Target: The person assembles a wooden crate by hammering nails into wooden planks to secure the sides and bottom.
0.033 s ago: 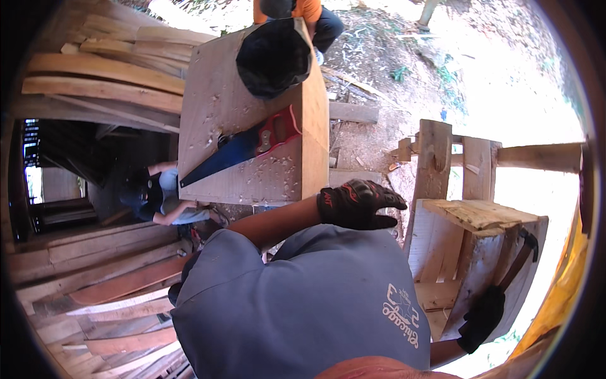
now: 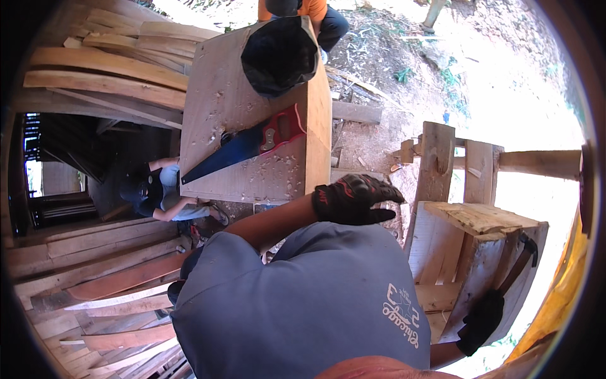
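My left hand (image 2: pixel 358 199), in a black glove with red marks, reaches across in front of my grey shirt. Its fingers are stretched out and hold nothing. To the lower right, my right hand (image 2: pixel 483 321), in a dark glove, is wrapped round the handle of a hammer (image 2: pixel 516 270). The hammer's dark head is up by the end of a rough wooden box-like frame (image 2: pixel 483 218); I cannot tell whether it touches the wood. Beyond my left hand, a handsaw (image 2: pixel 243 144) with a blue blade and red handle lies on a wooden table (image 2: pixel 218 82).
A black bag (image 2: pixel 279 57) stands at the table's far end, near a person in orange (image 2: pixel 314 11). Another person (image 2: pixel 148 189) crouches at left. Boards (image 2: pixel 113 69) are stacked at far left, with more planks (image 2: pixel 126 281) below. Wooden posts (image 2: pixel 435 155) stand at right.
The whole view has shifted slightly, with the table and saw a little further right in the picture. Both hands keep nearly the same pose, and the hammer is still held.
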Motion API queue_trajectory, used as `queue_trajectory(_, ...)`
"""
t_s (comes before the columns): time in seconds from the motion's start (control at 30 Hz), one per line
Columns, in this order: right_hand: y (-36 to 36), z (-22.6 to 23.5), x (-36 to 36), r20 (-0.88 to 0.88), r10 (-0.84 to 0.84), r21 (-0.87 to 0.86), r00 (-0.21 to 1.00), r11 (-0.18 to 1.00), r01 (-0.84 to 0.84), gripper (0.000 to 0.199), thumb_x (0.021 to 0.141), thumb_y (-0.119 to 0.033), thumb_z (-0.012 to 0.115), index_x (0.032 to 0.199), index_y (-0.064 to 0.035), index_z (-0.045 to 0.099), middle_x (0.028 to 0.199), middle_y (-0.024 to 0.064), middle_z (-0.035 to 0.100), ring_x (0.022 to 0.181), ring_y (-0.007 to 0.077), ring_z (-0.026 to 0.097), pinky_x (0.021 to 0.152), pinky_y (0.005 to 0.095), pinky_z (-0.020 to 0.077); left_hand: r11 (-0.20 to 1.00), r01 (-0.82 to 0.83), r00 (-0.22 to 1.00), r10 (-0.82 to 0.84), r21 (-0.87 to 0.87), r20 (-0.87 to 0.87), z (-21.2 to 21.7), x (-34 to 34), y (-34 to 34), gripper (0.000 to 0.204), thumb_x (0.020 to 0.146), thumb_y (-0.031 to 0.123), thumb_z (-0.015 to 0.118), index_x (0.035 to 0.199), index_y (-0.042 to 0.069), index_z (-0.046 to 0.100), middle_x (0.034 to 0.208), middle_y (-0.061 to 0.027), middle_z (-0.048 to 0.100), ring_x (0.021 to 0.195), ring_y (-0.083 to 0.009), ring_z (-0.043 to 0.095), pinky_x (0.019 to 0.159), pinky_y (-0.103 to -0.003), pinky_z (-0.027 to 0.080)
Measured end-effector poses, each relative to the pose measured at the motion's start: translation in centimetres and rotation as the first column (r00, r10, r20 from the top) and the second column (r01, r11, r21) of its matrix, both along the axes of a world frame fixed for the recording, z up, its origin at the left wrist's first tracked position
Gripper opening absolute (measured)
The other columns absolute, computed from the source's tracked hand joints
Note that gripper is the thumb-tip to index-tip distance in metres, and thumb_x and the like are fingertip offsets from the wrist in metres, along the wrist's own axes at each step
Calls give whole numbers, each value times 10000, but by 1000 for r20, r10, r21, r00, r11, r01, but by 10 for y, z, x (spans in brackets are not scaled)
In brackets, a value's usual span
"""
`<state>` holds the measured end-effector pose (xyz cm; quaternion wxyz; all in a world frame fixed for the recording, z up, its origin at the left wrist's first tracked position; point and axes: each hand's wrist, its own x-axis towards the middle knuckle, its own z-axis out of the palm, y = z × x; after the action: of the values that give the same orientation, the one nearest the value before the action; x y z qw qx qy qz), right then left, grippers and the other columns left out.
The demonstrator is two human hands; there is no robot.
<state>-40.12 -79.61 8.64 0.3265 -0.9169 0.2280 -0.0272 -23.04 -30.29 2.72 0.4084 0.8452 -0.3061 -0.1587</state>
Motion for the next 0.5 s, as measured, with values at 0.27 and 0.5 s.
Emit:
queue_trajectory(0.27,-11,9,3,38,531,-524,847,732,-435,423,1114,-220,469,1422,30,615,1281,179,708,1122,288,682,1023,384,542,582,-719,615,277,380,739,22,-5,188,255,1038,273,635,1163,77,741,1137,-148,761,1044,-341,732,897,-458,580)
queue_trajectory(0.5,-23,5,4,-112,362,-475,925,798,-370,418,1110,-215,477,1411,35,624,1325,188,694,1217,318,657,1122,404,490,467,-882,364,599,59,713,31,71,243,325,1052,341,580,1176,91,748,1164,-162,757,1101,-351,721,935,-476,568)
